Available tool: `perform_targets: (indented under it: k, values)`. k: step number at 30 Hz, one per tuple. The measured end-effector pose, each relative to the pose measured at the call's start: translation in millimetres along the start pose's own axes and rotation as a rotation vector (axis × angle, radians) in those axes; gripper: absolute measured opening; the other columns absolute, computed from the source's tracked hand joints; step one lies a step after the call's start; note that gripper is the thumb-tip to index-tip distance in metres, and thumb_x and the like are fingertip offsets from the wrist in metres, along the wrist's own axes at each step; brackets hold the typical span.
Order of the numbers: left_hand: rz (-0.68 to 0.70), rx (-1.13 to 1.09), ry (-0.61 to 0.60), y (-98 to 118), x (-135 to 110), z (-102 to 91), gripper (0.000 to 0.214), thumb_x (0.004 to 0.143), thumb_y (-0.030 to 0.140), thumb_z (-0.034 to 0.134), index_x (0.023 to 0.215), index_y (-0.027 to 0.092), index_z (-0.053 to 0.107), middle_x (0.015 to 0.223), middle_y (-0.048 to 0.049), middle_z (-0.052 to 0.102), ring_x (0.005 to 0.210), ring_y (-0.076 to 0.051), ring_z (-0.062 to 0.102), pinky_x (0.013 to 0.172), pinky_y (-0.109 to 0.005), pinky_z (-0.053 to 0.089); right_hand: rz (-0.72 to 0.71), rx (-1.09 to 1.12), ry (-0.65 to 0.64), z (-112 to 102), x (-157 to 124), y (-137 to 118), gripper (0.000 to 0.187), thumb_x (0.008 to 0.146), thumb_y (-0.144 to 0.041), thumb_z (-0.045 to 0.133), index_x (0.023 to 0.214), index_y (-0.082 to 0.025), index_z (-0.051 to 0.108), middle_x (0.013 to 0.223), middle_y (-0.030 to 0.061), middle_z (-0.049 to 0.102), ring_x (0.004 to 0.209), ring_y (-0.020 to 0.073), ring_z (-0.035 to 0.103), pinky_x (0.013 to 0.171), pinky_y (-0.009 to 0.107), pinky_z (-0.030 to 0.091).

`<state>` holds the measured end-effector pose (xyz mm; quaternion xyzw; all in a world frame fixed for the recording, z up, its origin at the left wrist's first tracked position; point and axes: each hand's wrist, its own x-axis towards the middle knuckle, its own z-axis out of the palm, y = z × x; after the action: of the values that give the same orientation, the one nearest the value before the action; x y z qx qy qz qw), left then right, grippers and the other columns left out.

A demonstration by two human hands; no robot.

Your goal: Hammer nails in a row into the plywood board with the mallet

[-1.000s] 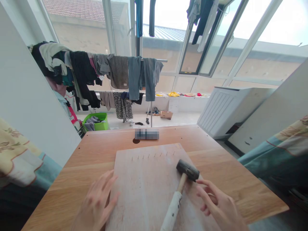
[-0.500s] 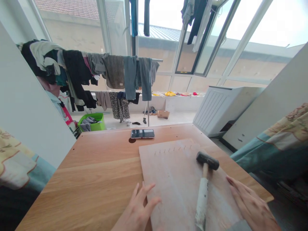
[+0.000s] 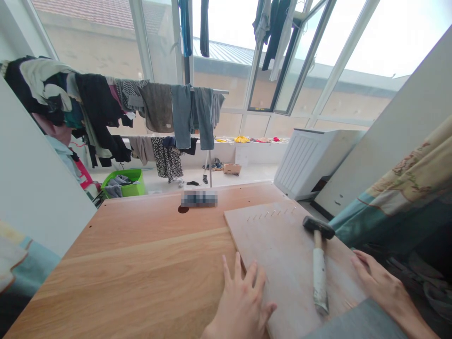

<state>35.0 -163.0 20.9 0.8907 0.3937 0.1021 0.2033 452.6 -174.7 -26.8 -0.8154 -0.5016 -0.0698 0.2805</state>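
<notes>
A pale wooden board [image 3: 278, 254] lies at an angle on the wood-grained table, with a row of several thin nails [image 3: 271, 214] standing upright near its far edge. On the board's right side rests a hammer [image 3: 319, 268] with a black head and a worn, white-wrapped handle; neither hand touches it. My left hand [image 3: 243, 296] is open, its fingers spread across the board's left edge and the table beside it. At the right edge, my right hand [image 3: 384, 287] holds the board, with the far fingers partly hidden. A flat grey shape [image 3: 363, 322] covers the board's near right corner.
A blurred-out phone [image 3: 199, 198] lies by a dark round hole [image 3: 183, 209] toward the table's [image 3: 134, 263] far edge. Beyond stand a green basket [image 3: 123, 182], a rack of hanging clothes [image 3: 158, 108] and a white ribbed cabinet [image 3: 300, 160]. A curtain [image 3: 399, 188] hangs at right.
The board has shifted right across the table and turned slightly, carrying the hammer and nails with it. Both hands have moved along with its edges. The camera view has swung a little right.
</notes>
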Motion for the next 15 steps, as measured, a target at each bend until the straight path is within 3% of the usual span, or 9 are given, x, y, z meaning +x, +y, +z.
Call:
perform_targets:
  k: [3,6,10,11,13,15]
  values:
    - [-0.001,0.097,0.096,-12,-9,-0.5,0.058,0.100,0.054,0.045,0.146,0.020,0.052,0.147,-0.0129,0.058,0.145,-0.051,0.032,0.105,-0.089,0.019,0.036,-0.001,-0.035,6,-13,-11,0.045,0.086,-0.054,0.040,0.101,-0.021,0.067,0.102,0.0193,0.077,0.094,0.0387,0.076,0.079,0.050,0.060]
    - [0.042,0.250,0.261,-34,-30,-1.9,0.051,0.101,0.052,0.046,0.136,0.019,0.060,0.131,-0.0098,0.070,0.135,-0.046,0.049,0.108,-0.087,0.018,0.022,0.041,-0.077,10,-35,-29,0.049,0.090,-0.058,0.038,0.110,-0.021,0.065,0.109,0.0150,0.076,0.105,0.0361,0.073,0.092,0.050,0.058]
    - [0.138,0.579,0.519,-77,-81,-11.7,0.045,0.098,0.052,0.053,0.123,0.017,0.066,0.115,-0.0045,0.077,0.120,-0.034,0.062,0.121,-0.066,-0.014,-0.056,0.159,-0.132,12,-74,-62,0.046,0.089,-0.058,0.046,0.110,-0.023,0.066,0.108,0.0119,0.077,0.105,0.0337,0.074,0.099,0.049,0.056]
    - [0.135,0.630,0.541,-88,-96,-15.7,0.045,0.097,0.053,0.055,0.122,0.017,0.067,0.113,-0.0034,0.078,0.119,-0.032,0.062,0.123,-0.061,-0.016,-0.090,0.184,-0.133,12,-84,-71,0.045,0.089,-0.057,0.047,0.111,-0.023,0.066,0.110,0.0118,0.077,0.105,0.0330,0.074,0.099,0.049,0.057]
    - [0.128,0.696,0.540,-108,-125,-24.1,0.044,0.095,0.053,0.058,0.124,0.020,0.066,0.114,-0.0018,0.078,0.119,-0.029,0.063,0.126,-0.053,-0.008,-0.195,0.228,-0.176,13,-101,-87,0.041,0.093,-0.053,0.046,0.113,-0.024,0.068,0.112,0.0108,0.078,0.104,0.0305,0.075,0.096,0.045,0.060]
    - [0.099,0.714,0.569,-124,-152,-31.2,0.041,0.096,0.051,0.057,0.124,0.023,0.066,0.115,-0.0013,0.077,0.117,-0.027,0.064,0.127,-0.051,0.008,-0.310,0.249,-0.244,12,-111,-103,0.039,0.095,-0.050,0.045,0.112,-0.025,0.070,0.113,0.0088,0.079,0.104,0.0285,0.075,0.092,0.041,0.062]
